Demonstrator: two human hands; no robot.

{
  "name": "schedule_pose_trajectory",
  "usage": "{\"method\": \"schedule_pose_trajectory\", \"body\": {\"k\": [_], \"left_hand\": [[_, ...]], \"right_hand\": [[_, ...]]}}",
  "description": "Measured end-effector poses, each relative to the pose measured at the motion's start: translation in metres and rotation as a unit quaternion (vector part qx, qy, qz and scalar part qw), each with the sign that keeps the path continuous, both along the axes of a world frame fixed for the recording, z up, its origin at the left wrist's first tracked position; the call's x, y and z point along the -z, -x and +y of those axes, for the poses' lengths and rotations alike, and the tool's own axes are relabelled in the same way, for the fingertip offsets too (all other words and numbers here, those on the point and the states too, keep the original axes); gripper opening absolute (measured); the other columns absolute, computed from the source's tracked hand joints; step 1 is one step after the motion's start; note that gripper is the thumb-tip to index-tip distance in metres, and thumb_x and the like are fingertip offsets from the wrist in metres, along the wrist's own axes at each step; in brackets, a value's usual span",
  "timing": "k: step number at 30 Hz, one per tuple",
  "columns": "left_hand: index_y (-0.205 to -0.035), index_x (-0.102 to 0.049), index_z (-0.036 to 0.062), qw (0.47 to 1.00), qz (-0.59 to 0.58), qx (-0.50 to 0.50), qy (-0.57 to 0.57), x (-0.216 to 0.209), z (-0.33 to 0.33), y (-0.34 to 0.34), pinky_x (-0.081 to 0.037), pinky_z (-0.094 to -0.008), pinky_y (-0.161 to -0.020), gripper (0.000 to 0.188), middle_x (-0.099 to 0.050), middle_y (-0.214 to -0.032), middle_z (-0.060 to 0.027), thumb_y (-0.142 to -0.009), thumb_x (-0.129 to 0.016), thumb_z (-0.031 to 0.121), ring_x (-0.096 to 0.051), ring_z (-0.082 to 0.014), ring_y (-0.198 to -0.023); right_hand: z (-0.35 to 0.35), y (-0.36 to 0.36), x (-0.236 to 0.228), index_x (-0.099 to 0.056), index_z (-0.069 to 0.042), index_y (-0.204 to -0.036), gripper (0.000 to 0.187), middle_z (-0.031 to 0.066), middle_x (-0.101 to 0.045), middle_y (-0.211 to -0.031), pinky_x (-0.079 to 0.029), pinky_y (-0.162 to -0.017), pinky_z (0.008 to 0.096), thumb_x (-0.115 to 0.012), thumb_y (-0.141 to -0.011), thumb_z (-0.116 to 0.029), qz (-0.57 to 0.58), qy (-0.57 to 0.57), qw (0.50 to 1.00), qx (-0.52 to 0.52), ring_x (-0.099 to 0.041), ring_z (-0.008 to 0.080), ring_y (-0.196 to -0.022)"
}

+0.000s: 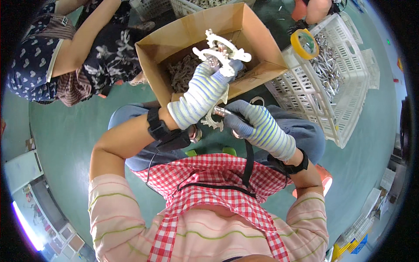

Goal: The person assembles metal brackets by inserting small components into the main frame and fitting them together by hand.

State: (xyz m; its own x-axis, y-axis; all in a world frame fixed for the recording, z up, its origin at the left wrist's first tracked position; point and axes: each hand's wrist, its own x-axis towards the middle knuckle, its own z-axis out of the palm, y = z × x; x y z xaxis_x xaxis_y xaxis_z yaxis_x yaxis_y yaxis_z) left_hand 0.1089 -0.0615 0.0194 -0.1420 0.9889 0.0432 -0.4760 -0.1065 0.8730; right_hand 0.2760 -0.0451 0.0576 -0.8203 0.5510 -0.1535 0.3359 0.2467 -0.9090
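Note:
My left hand [200, 94], in a striped knit glove, is closed on a cluster of white, toothed, curved parts [240, 55] with metal pieces among them. It is raised over the near side of an open cardboard box [159, 37]. Greyish parts [183, 72] lie piled inside that box. Lower and to the right, my right hand [262, 129], gloved alike, grips a short silvery metal cylinder [221, 112]. Beside its tip, a whitish curved part [211, 121] hangs over my lap; whether the two are joined I cannot tell. My fingertips are partly hidden.
A white slatted crate [301, 85] on the right holds many slim silvery metal pieces [329, 72]. A yellow tape roll [297, 46] rests at its rim. Another person's arm [85, 39] is close at the left, and another person's hand [317, 11] shows at the top right.

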Motion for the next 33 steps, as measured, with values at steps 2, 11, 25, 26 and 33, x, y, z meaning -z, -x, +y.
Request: {"method": "schedule_pose_trajectory", "body": {"k": [2, 11, 25, 26, 33], "left_hand": [[-0.112, -0.058, 0.0064, 0.999, 0.016, -0.003, 0.028, 0.000, -0.003, 0.000, -0.044, -0.0257, -0.077, 0.032, -0.060, -0.101, -0.0006, -0.090, -0.059, 0.029, -0.053, -0.0088, -0.086], [-0.097, -0.063, 0.0069, 0.992, 0.025, -0.008, 0.126, -0.002, -0.007, -0.002, -0.042, -0.0248, -0.068, 0.028, -0.057, -0.080, 0.0009, -0.090, -0.057, 0.034, -0.051, -0.0086, -0.074], [-0.091, -0.063, 0.0063, 0.982, -0.048, -0.036, 0.180, 0.000, -0.015, -0.013, -0.043, -0.0244, -0.064, 0.030, -0.057, -0.075, 0.0003, -0.090, -0.058, 0.036, -0.052, -0.0090, -0.070], [-0.091, -0.063, 0.0063, 0.982, -0.049, -0.036, 0.180, -0.002, -0.015, -0.014, -0.043, -0.0244, -0.064, 0.030, -0.057, -0.075, 0.0003, -0.090, -0.058, 0.036, -0.052, -0.0090, -0.070], [-0.093, -0.061, 0.0069, 0.986, -0.051, -0.023, 0.159, -0.003, -0.015, -0.015, -0.042, -0.0240, -0.065, 0.030, -0.056, -0.077, 0.0006, -0.090, -0.057, 0.036, -0.051, -0.0085, -0.071]], "right_hand": [[-0.002, 0.002, 0.000, -0.058, -0.001, -0.100, 0.025, 0.0184, -0.061, -0.076, -0.047, -0.063, 0.0365, -0.055, -0.089, -0.024, 0.003, -0.006, 1.000, -0.009, -0.063, 0.0320, -0.071], [-0.008, 0.002, 0.007, -0.057, -0.005, -0.098, 0.020, 0.0159, -0.061, -0.070, -0.047, -0.055, 0.0383, -0.056, -0.088, -0.023, 0.022, -0.111, 0.993, 0.017, -0.062, 0.0332, -0.063], [-0.017, 0.009, 0.007, -0.056, -0.005, -0.085, 0.012, 0.0136, -0.055, -0.055, -0.043, -0.046, 0.0396, -0.061, -0.085, -0.016, 0.000, -0.264, 0.964, -0.017, -0.057, 0.0320, -0.050], [-0.017, 0.008, 0.006, -0.056, -0.005, -0.085, 0.012, 0.0136, -0.055, -0.055, -0.043, -0.046, 0.0396, -0.061, -0.085, -0.016, -0.001, -0.265, 0.964, -0.017, -0.057, 0.0320, -0.050], [-0.018, 0.010, 0.003, -0.055, -0.005, -0.083, 0.013, 0.0141, -0.054, -0.054, -0.042, -0.044, 0.0396, -0.062, -0.084, -0.016, -0.001, -0.250, 0.968, -0.011, -0.056, 0.0321, -0.048]]}}
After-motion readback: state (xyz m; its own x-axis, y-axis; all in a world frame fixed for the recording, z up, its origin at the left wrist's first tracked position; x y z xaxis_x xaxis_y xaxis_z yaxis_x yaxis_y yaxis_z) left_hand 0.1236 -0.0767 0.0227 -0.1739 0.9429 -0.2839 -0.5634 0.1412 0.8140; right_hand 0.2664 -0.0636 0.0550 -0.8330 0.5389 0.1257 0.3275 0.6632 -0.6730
